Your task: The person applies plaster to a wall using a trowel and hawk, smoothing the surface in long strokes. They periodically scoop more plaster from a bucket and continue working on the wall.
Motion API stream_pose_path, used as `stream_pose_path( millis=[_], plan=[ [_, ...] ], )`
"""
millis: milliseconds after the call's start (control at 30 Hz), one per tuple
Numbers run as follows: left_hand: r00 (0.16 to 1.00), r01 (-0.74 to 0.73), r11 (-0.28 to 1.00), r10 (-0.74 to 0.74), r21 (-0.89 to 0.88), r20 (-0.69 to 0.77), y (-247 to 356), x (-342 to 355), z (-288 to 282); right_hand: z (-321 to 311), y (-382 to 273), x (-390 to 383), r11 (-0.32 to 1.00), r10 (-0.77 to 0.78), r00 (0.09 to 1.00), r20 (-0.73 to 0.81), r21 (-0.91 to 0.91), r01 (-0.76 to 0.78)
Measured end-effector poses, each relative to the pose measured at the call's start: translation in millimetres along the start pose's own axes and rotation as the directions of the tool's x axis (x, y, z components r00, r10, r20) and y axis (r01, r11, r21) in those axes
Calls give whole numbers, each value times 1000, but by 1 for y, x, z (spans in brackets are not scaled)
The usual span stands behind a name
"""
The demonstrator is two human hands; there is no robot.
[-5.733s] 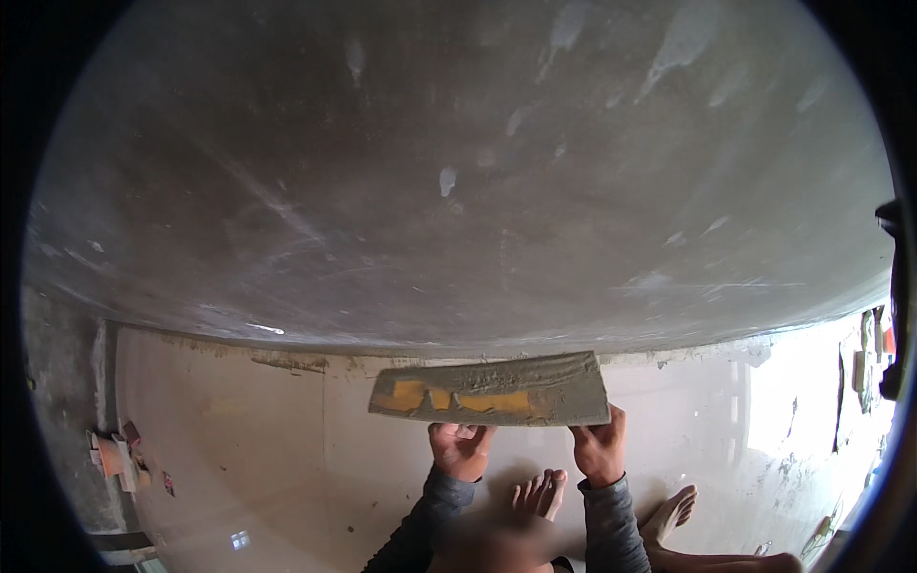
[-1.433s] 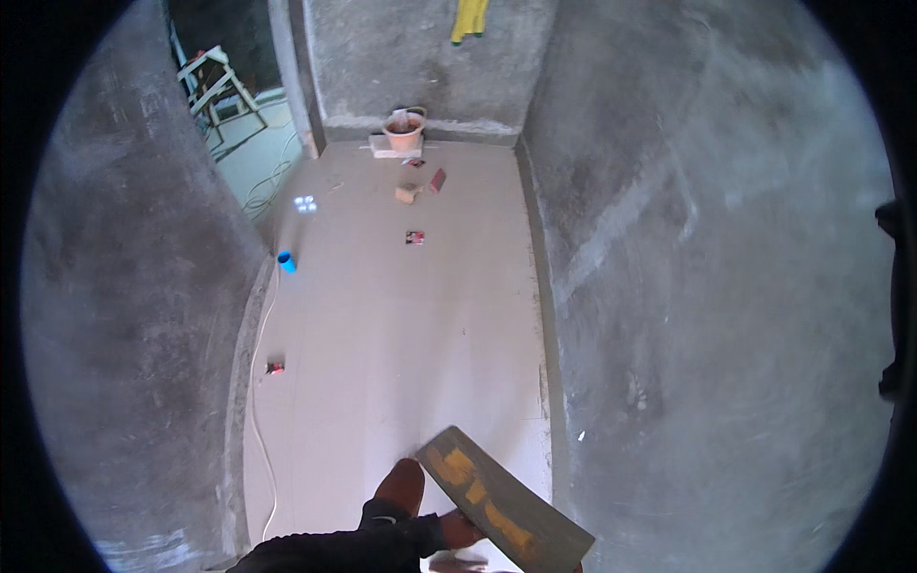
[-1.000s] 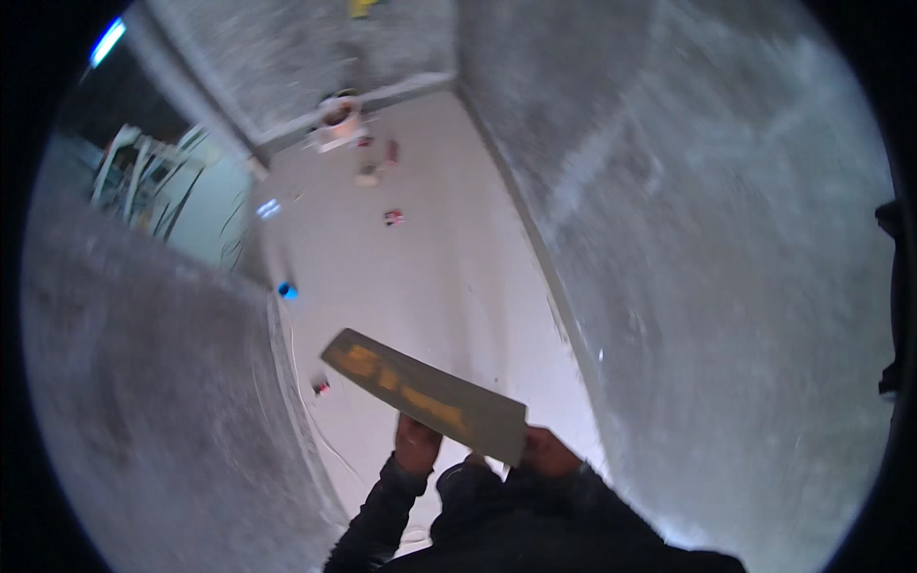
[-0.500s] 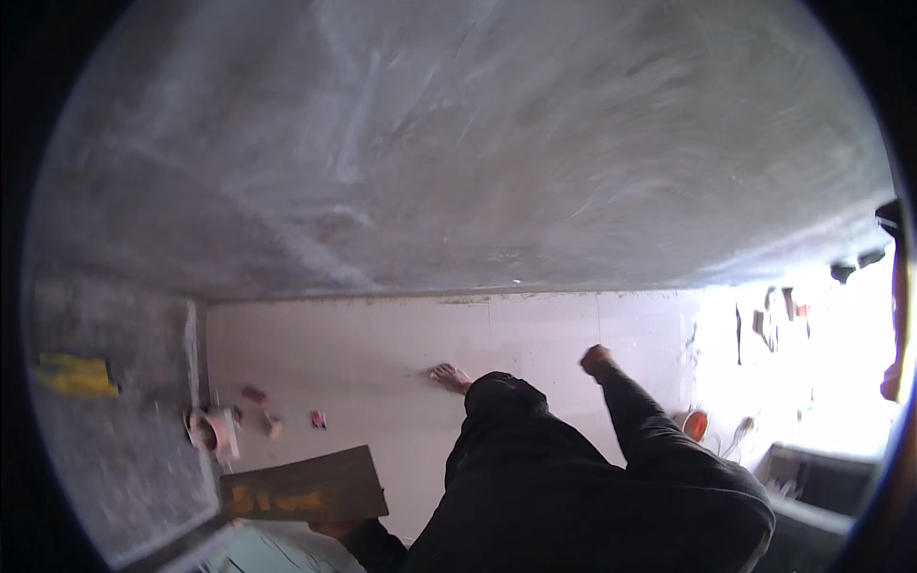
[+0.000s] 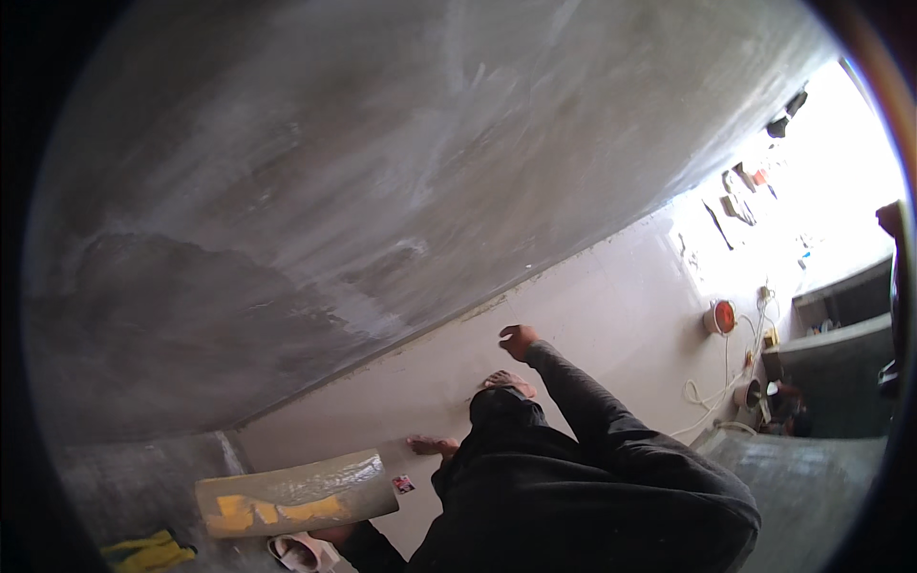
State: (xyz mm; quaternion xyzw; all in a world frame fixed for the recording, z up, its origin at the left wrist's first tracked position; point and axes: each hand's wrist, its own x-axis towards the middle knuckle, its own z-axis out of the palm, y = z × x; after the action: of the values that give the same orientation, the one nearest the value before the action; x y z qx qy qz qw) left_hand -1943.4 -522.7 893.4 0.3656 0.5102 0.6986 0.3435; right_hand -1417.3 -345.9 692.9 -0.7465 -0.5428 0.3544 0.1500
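At the lower left, my left hand [image 5: 331,535] grips the lower edge of a rectangular grey-brown board [image 5: 296,495]. Yellow-orange patches mark the board's face, and part of it shines; its underside and most of my fingers are hidden. My right arm reaches out over the floor, and my right hand [image 5: 519,341] hangs with loosely bent fingers apart, nothing visible in it. My bare feet [image 5: 432,446] stand on the pale floor below, one ahead of the other. Before me rises a large grey smeared wall [image 5: 315,210].
A bucket with orange contents [image 5: 719,317] stands at the right, near a white cable [image 5: 712,396] and another bucket [image 5: 750,394]. A pale bucket [image 5: 296,552] sits below the board beside a yellow cloth [image 5: 148,554]. A small red packet [image 5: 403,484] lies on the floor.
The view has turned, so the wall's foot now slants up to the right. My right hand has come in closer to my feet and loosened. The board stays in my left hand, its face tilted more into view.
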Motion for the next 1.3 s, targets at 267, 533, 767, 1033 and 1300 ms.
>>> stream_pose_path(
  millis=[267,533,767,1033,1300],
  plan=[
    [972,57,991,-28,-118,234,-26,94,-67,110,76,-131,812,245,912,328,-584,-8],
    [885,154,972,-57,-177,461,-26,159,-25,199,48,-179,820,558,783,275,-332,-467],
    [689,130,990,-124,46,714,-42,201,49,178,-81,-137,844,483,869,-108,322,-429],
    [323,428,904,-162,8,932,-32,209,122,207,-95,-207,639,726,663,-184,539,-549],
    [-191,511,827,-156,234,969,-55,244,118,397,-104,-401,-62,996,71,58,997,47]
  ],
)
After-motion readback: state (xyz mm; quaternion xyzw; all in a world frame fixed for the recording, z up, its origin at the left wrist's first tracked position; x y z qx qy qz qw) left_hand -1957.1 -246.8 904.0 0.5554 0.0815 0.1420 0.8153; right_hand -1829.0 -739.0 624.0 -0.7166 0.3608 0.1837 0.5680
